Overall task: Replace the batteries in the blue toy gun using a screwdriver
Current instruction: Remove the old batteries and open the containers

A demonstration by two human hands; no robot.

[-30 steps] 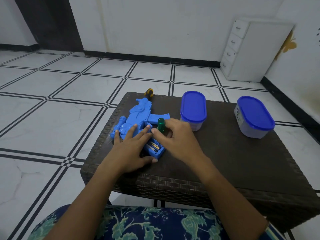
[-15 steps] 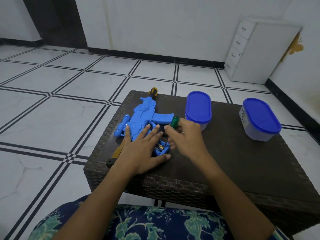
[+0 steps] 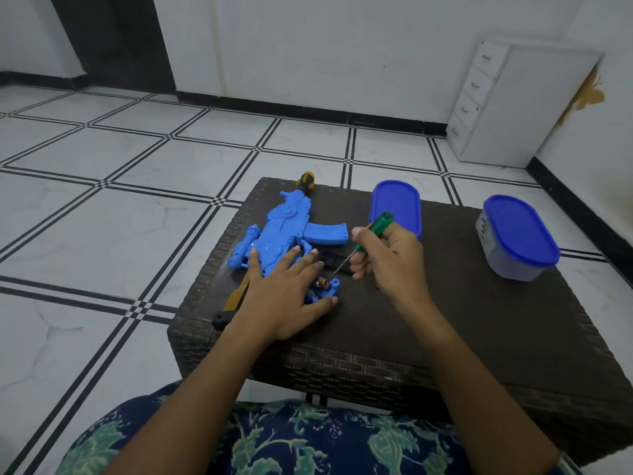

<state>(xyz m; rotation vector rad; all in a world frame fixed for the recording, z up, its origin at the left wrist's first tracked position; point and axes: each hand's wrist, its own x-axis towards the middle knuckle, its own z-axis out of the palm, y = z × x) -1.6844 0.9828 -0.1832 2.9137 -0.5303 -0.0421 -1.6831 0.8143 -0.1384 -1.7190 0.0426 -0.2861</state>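
Observation:
The blue toy gun (image 3: pixel 284 231) lies flat on the dark woven table (image 3: pixel 445 320), muzzle pointing away from me. My left hand (image 3: pixel 284 296) presses flat on its rear half with fingers spread. Just past my fingertips the battery compartment is uncovered and a battery (image 3: pixel 322 282) shows inside. My right hand (image 3: pixel 387 258) grips a green-handled screwdriver (image 3: pixel 373 231), held tilted with its thin shaft pointing down-left toward the compartment. A black flat piece (image 3: pixel 334 259) lies on the table beneath the shaft.
Two containers with blue lids stand on the table, one (image 3: pixel 395 207) behind my right hand, one (image 3: pixel 519 238) at the far right. A yellow-and-black tool (image 3: pixel 236 299) lies under my left wrist. A yellow-black object (image 3: pixel 306 180) sits at the far table edge. White drawers (image 3: pixel 513 104) stand by the wall.
My right hand has lifted the screwdriver up and to the right, away from the gun's compartment, tilting it. The left hand stays pressed on the gun. The camera has shifted.

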